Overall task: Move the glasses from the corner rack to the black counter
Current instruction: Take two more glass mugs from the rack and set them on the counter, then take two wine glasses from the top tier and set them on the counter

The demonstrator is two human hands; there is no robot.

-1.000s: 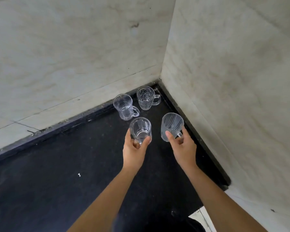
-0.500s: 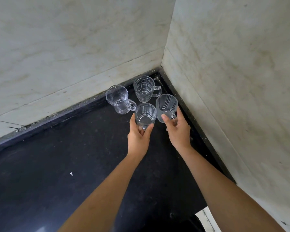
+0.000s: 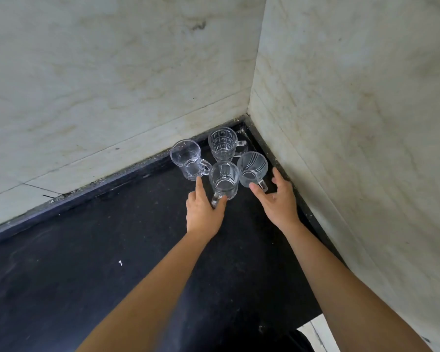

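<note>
Several clear glass mugs stand close together in the corner of the black counter (image 3: 112,250). At the back are a checked-pattern mug (image 3: 222,143) and a plain mug (image 3: 187,158). In front stand a plain mug (image 3: 224,179) and a mug with curved lines (image 3: 252,167). My left hand (image 3: 203,212) is just behind the front plain mug, fingers apart, thumb by its handle. My right hand (image 3: 277,201) is spread behind the lined mug, thumb tip at its base, the other fingers off it.
Two pale marble walls (image 3: 112,85) meet at the corner right behind the mugs. The right wall (image 3: 353,123) runs close along my right forearm. The counter's front edge and a pale floor patch (image 3: 313,331) show at the bottom right.
Both hands carried a mug each forward into the corner and set them beside the two back mugs. The fingers have since spread off the glass.
</note>
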